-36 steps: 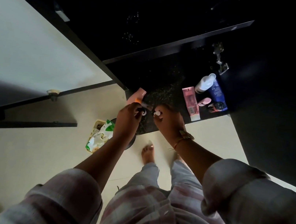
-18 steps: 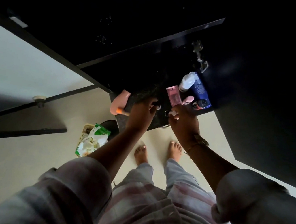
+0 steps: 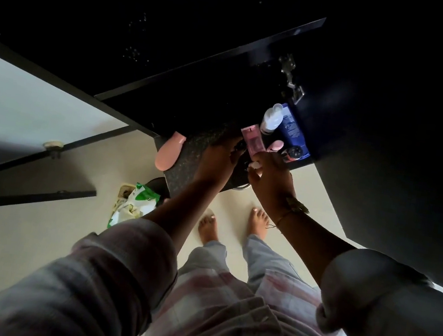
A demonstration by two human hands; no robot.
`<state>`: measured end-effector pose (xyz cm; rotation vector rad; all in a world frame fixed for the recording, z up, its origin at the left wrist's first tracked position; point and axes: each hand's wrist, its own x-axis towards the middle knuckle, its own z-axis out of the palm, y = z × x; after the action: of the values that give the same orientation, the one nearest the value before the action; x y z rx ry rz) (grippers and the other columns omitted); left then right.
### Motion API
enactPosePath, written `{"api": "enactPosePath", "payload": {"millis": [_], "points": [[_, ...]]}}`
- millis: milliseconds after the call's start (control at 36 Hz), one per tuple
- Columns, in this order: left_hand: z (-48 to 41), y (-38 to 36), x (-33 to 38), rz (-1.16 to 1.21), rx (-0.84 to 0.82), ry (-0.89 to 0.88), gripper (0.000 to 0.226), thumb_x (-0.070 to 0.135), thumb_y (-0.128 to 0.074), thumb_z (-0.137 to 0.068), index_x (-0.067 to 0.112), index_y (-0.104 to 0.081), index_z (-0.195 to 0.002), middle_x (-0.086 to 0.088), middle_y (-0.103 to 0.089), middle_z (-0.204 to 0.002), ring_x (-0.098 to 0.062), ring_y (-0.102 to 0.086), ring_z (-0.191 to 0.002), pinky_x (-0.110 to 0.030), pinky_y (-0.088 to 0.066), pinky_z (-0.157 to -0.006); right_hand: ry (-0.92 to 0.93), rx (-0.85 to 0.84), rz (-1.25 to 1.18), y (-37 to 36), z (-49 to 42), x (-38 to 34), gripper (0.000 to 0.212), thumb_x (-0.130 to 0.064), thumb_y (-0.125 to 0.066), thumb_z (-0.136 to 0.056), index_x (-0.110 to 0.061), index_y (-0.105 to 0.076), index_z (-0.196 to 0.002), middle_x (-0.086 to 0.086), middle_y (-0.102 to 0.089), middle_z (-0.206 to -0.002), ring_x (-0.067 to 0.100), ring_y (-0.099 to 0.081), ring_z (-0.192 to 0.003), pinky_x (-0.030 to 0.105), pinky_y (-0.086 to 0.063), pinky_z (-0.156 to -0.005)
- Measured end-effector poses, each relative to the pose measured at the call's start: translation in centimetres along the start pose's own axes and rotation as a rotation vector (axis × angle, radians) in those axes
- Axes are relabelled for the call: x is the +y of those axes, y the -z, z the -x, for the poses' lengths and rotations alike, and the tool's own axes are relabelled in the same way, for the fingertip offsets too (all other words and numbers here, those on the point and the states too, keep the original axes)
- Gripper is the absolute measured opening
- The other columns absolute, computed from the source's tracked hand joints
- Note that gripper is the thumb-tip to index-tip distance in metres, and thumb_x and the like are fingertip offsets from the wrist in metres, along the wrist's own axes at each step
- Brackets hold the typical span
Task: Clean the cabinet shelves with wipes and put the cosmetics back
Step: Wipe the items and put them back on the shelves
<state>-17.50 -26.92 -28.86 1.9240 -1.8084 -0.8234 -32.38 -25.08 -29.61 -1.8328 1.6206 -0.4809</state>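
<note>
Cosmetics sit bunched at the right end of the speckled dark shelf [image 3: 194, 149], just ahead of the right hand [image 3: 270, 176], so it's nearer than the left hand [image 3: 215, 162]. The glossy pink box [image 3: 252, 141] points its long axis away from the fingertips, next to a rounded white bottle [image 3: 272, 118]. Both hands' fingers curl, but it's too dim to tell if they're gripping anything.

Your dark speckled shelf [image 3: 193, 158] carried a pink tube [image 3: 169, 153] at its left edge. A pink box [image 3: 251, 140], white bottle [image 3: 272, 119], blue tube [image 3: 292, 129] and small dark jar [image 3: 294, 153] clustered at the right.
</note>
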Motion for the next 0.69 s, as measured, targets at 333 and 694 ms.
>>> {"api": "enactPosePath", "payload": {"millis": [333,694], "points": [[-0.2,-0.1,-0.5,0.109,-0.030,0.134,0.037,0.015,-0.063,-0.089,0.013,-0.058,-0.125,-0.007,-0.069,-0.114,-0.022,-0.066,-0.102,-0.038,-0.054,-0.087,-0.005,-0.039,-0.011,-0.5,0.0,-0.4,0.032,-0.014,-0.069,-0.082,-0.013,-0.060,-0.113,0.009,-0.058,-0.114,0.029,-0.067,-0.086,0.040,-0.057,-0.070],[1.0,0.7,-1.4,0.133,-0.051,0.140,0.042,0.013,-0.066,-0.089,0.010,-0.056,-0.130,-0.007,-0.066,-0.119,-0.015,-0.063,-0.107,-0.016,-0.043,-0.083,0.006,-0.025,0.039,-0.9,0.6,-1.2,0.035,-0.015,-0.069,-0.082,-0.012,-0.061,-0.116,0.008,-0.058,-0.121,0.028,-0.067,-0.087,0.028,-0.048,-0.072]]}}
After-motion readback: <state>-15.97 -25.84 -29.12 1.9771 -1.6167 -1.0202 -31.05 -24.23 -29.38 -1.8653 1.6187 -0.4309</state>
